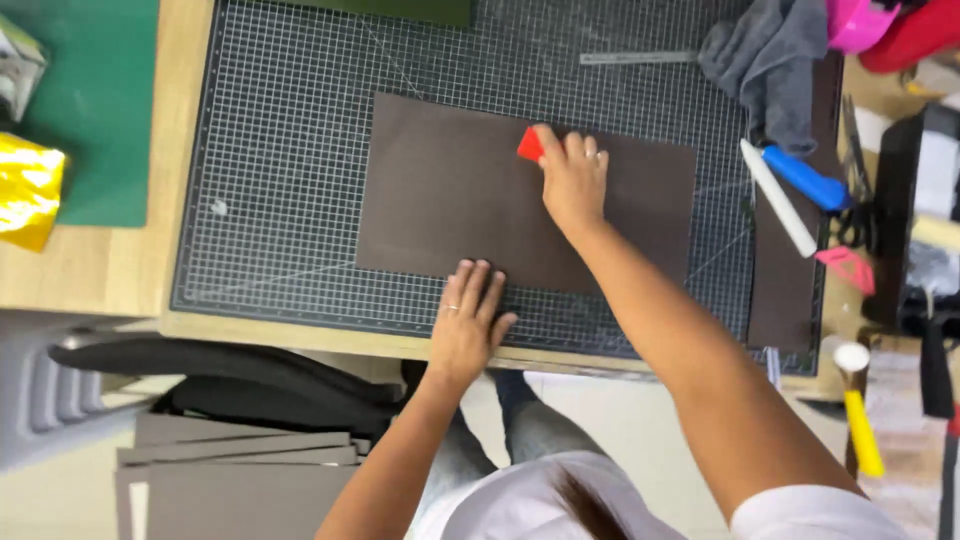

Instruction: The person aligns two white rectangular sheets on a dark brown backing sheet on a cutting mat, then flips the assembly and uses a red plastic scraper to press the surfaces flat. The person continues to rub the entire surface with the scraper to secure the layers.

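Note:
A dark brown rectangular sheet (450, 190) lies flat on a dark gridded cutting mat (290, 150). My right hand (572, 178) rests on the sheet's upper middle, fingers closed on a small red scraper (529, 145) that touches the sheet. My left hand (468, 318) lies flat with its fingers apart on the sheet's near edge, pressing it against the mat; a ring shows on one finger.
A metal ruler (638, 58) and a grey cloth (770, 60) lie at the mat's far right. A white stick (778, 198), a blue-handled tool (805, 178), a pink scraper (848, 268) and a yellow-handled mallet (860, 415) sit to the right. Grey boards (240, 470) are stacked below the table; a green mat (100, 100) lies left.

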